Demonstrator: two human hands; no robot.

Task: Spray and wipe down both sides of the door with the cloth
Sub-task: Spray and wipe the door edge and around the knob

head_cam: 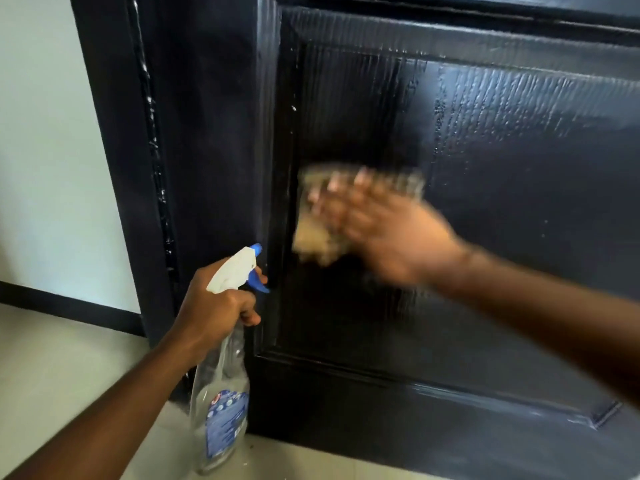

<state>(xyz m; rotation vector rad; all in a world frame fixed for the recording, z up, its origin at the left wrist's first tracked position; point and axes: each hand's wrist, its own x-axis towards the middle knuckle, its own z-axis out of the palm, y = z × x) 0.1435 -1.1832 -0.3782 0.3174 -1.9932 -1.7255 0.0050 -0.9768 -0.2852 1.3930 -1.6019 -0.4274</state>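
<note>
The door [485,168] fills most of the frame, black and glossy, with a raised wood-grain texture and a recessed rectangular panel edged by moulding. Fine wet beads and streaks catch the light across the panel's upper part. At the centre, the right grip [388,233] presses a cloth [311,240] flat against the panel near its left edge. The fingers lie spread and fairly straight over the cloth, pressing it rather than clutching it, though the blur softens the detail. The cloth looks pale tan and soft, its shape smeared. At lower left of centre, the left grip [214,303] is curled tight round the neck of a spray bottle [221,393], with one finger near the blue trigger [256,282]. The spray head [235,271] is white plastic with a blue nozzle tip that points towards the door's left stile. The bottle body is clear, slim and tapering, and carries a blue label [225,424]. It hangs down close to the door's bottom corner. To the left stands the black frame [114,133], with chipped, shiny flecks running down one edge. Beyond the frame is a smooth pale wall [45,150] with a dark skirting [69,308] at its foot. The floor [69,368] is pale and smooth.
</note>
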